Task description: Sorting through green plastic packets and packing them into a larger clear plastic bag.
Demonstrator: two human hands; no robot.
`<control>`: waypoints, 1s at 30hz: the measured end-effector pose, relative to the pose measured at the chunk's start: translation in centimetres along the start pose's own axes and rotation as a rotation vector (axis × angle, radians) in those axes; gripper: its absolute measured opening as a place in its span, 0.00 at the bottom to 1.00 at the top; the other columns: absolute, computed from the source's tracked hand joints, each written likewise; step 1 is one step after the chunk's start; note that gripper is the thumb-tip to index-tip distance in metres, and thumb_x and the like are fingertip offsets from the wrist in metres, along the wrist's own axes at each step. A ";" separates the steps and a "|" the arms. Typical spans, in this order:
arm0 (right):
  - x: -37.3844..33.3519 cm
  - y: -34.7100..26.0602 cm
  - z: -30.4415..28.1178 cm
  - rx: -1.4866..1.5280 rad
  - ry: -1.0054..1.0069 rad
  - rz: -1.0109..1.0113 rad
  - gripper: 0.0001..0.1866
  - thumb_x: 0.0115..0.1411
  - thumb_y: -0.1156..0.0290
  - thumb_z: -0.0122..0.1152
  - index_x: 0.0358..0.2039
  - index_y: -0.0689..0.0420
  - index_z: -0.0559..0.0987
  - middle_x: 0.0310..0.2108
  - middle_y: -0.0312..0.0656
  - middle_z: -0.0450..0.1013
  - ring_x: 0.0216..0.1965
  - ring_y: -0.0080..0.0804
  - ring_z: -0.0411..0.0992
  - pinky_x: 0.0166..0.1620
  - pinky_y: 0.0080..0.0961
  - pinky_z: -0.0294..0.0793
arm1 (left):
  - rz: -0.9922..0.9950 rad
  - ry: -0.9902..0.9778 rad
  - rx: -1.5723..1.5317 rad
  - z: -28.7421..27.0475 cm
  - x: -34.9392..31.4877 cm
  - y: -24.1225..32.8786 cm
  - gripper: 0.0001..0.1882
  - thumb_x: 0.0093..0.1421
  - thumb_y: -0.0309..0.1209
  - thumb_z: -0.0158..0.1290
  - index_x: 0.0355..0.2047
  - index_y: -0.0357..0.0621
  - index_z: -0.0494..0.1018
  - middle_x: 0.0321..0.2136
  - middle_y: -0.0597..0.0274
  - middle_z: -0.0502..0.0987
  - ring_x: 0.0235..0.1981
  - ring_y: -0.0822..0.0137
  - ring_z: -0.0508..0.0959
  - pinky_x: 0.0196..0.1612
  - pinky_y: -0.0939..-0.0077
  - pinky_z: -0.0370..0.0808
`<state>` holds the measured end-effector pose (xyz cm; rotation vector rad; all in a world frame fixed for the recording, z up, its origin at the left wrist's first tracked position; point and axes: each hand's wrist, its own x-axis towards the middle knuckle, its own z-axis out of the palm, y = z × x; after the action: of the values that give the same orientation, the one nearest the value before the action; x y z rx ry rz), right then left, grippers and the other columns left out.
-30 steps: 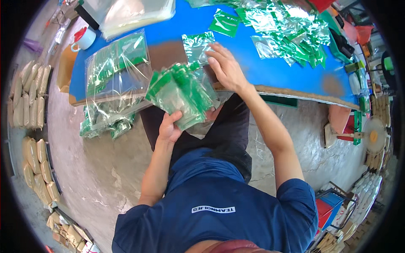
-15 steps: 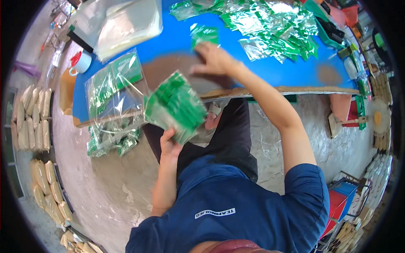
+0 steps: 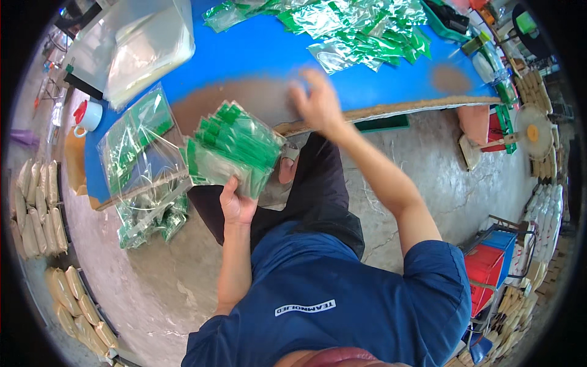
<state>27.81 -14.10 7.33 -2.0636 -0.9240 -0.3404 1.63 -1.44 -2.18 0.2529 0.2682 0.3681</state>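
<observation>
Head view shows us the left hand [image 3: 238,205] with its grip closed around the lower edge of a fanned stack of green-and-clear packets [image 3: 235,144], thumb on top and the packets overlapping like spread cards. The stack is in front of us, just off the near edge of the blue bench [image 3: 257,55]. Our right hand [image 3: 321,104] is over the brown worn part near that edge, blurred, its fingers loosely spread and thumb apart; we see nothing in its grip.

Judging from how things lie, we would call the work partway along. On the done side, we count the stack gathered in the left hand, and a large clear bag [image 3: 137,140] at the left end of the bench with green packets inside it. More green packets [image 3: 153,220] show below the bench edge there; we cannot tell whether they share that bag. The held stack is just beside the bag, but we cannot make out whether the two touch.

On the side left to do, a big loose heap of packets [image 3: 361,30] lies ungathered across the far part of the bench, and a pile of clear sleeves [image 3: 150,52] lies flat at the far left.
</observation>
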 end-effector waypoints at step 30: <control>4.5 -2.8 3.6 0.618 -0.475 -0.107 0.67 0.38 0.60 0.86 0.70 0.63 0.48 0.63 0.54 0.63 0.65 0.44 0.62 0.67 0.38 0.61 | 0.426 -0.300 1.416 11.8 12.4 9.7 0.47 0.45 0.30 0.75 0.63 0.37 0.61 0.52 0.59 0.73 0.55 0.64 0.73 0.60 0.68 0.69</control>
<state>28.60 -8.02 9.15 -1.5364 -1.2355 0.3669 13.19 9.84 9.05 1.7634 0.1332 0.5020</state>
